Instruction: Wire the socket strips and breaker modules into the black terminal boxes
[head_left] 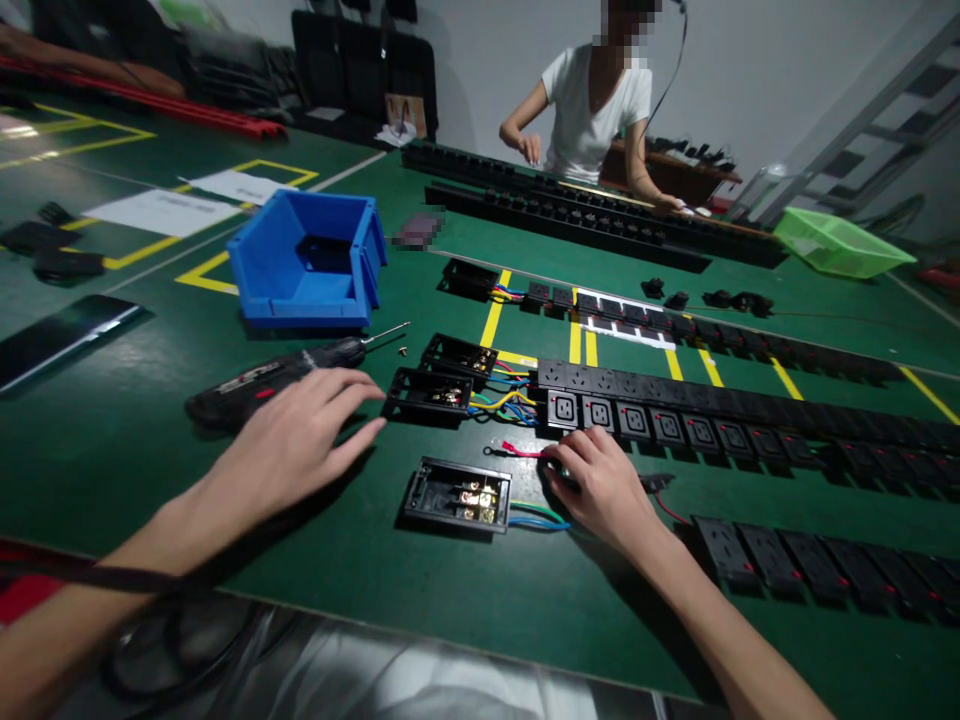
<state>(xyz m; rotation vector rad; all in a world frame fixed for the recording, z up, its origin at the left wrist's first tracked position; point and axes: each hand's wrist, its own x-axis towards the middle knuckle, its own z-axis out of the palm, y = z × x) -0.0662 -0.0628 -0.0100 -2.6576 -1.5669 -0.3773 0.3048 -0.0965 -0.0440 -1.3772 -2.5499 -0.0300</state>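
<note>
My left hand (pixel 311 425) reaches over the table, thumb and fingers apart, its fingertips close to the left end of a black terminal box (pixel 431 397); whether they touch it I cannot tell. Under its palm side lies a black power screwdriver (pixel 270 385) with a long bit. My right hand (pixel 600 485) is curled round a dark part, mostly hidden by the fingers. A red wire (pixel 525 453) with a ring terminal sticks out beside its fingertips. Nearer me, an open black box (pixel 459 497) with brass terminals has blue and green wires (pixel 540 518) running toward that hand.
Rows of black socket modules (pixel 667 430) stretch right, with another socket row (pixel 817 565) nearer me. A blue bin (pixel 304 275) stands beyond the screwdriver. Across the table a co-worker (pixel 596 110) handles long black strips (pixel 562 215). A green basket (pixel 840 245) sits far right.
</note>
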